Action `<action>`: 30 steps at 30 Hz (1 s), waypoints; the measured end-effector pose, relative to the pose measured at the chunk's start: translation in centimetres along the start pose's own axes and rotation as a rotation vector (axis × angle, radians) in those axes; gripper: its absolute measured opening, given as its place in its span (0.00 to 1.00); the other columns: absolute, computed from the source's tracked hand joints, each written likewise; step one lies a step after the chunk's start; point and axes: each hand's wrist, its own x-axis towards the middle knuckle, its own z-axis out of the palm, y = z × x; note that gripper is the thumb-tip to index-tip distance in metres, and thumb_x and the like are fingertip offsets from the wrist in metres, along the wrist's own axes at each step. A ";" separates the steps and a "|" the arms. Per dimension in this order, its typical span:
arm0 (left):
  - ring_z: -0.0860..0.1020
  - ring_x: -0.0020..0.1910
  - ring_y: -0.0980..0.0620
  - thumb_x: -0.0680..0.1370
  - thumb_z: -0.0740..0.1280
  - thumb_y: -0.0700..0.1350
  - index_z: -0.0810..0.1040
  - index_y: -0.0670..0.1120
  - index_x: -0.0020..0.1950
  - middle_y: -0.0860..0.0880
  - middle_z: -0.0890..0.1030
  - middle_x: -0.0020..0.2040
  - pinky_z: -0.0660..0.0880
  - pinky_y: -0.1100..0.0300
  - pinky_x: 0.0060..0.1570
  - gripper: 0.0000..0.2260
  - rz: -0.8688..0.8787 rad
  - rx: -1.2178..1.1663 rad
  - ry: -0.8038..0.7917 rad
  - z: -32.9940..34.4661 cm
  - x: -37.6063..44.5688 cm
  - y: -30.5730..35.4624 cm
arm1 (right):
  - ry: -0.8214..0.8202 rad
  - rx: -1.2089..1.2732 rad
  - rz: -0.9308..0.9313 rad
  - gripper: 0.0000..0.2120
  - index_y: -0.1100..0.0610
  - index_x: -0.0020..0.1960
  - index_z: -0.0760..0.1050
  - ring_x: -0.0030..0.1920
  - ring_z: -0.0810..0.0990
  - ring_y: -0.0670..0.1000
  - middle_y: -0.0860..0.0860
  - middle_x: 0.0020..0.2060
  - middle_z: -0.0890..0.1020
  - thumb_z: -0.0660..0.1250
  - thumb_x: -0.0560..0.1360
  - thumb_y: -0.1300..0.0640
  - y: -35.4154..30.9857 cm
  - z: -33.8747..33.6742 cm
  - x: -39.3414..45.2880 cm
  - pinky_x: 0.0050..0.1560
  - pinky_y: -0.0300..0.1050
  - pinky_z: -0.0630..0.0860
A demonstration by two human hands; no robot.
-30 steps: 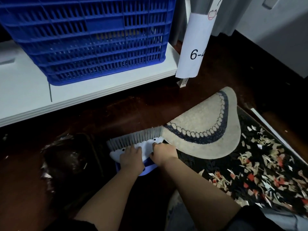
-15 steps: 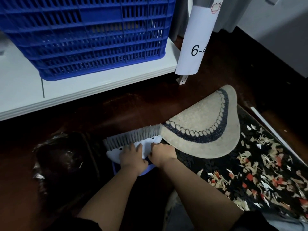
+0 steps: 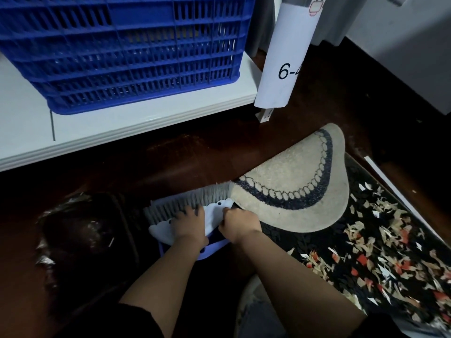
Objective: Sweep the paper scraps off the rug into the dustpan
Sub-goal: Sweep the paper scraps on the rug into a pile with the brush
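Your paper scraps [image 3: 380, 250] lie thick across the dark patterned rug [image 3: 292, 242], from its middle to its right end; none have reached the dustpan [image 3: 212, 247]. That lavender pan sits on the dark floor [image 3: 170, 162] just off the rug's left end, with the brush [image 3: 195, 198] nested on it, grey bristles pointing away from you. Your left hand [image 3: 189, 224] lies over the brush's white back with fingers curled onto it; your right hand [image 3: 240, 222] pinches the white edge beside the pan. You look to be at the pick-up stage, separating brush from pan. Next you need one tool per hand, then the pan lip set flat at the rug's edge. A pale half-round mat [image 3: 292, 189] overlaps the rug's far left corner, touching the bristles. A blue crate [image 3: 122, 50] stands on the white shelf [image 3: 136, 118] beyond.
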 end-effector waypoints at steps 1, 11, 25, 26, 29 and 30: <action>0.68 0.65 0.40 0.70 0.71 0.55 0.54 0.50 0.75 0.40 0.62 0.69 0.72 0.49 0.59 0.40 0.006 -0.016 0.000 -0.2 0.0 -0.1 | 0.000 0.000 0.006 0.14 0.58 0.61 0.71 0.56 0.79 0.57 0.56 0.56 0.79 0.55 0.79 0.57 0.1 0.0 0.0 0.44 0.44 0.67; 0.72 0.63 0.39 0.70 0.67 0.61 0.57 0.52 0.74 0.40 0.64 0.70 0.73 0.51 0.59 0.36 -0.047 -0.465 0.030 -5.8 -1.0 -0.4 | -0.032 0.186 0.071 0.15 0.57 0.63 0.72 0.59 0.77 0.58 0.57 0.60 0.77 0.54 0.79 0.57 0.7 -2.8 -0.6 0.52 0.47 0.72; 0.77 0.60 0.41 0.70 0.70 0.59 0.60 0.50 0.72 0.43 0.76 0.63 0.73 0.49 0.61 0.35 -0.010 -1.396 -0.022 -17.6 -5.7 5.1 | 0.153 0.865 -0.005 0.22 0.59 0.65 0.68 0.52 0.79 0.53 0.55 0.56 0.78 0.65 0.74 0.54 3.4 -12.4 -6.6 0.49 0.42 0.76; 0.77 0.61 0.41 0.73 0.69 0.58 0.60 0.48 0.72 0.41 0.76 0.64 0.73 0.49 0.61 0.33 0.000 -1.440 -0.027 -18.4 -6.4 5.7 | 0.203 0.801 0.011 0.23 0.59 0.65 0.68 0.56 0.78 0.56 0.57 0.58 0.78 0.66 0.73 0.54 3.7 -12.9 -7.2 0.53 0.48 0.76; 0.76 0.64 0.38 0.75 0.68 0.56 0.62 0.45 0.71 0.37 0.75 0.64 0.73 0.52 0.52 0.30 0.042 -1.555 -0.071 -20.4 -8.0 7.9 | 0.330 0.667 0.087 0.19 0.58 0.62 0.70 0.55 0.78 0.59 0.58 0.55 0.80 0.65 0.73 0.55 4.9 -14.6 -9.0 0.49 0.48 0.73; 0.76 0.64 0.39 0.75 0.68 0.56 0.62 0.44 0.71 0.36 0.75 0.64 0.72 0.53 0.50 0.30 0.066 -1.581 -0.082 -21.0 -8.7 8.7 | 0.379 0.656 0.116 0.17 0.57 0.60 0.71 0.54 0.79 0.59 0.57 0.53 0.80 0.65 0.73 0.55 5.5 -15.3 -9.9 0.47 0.48 0.72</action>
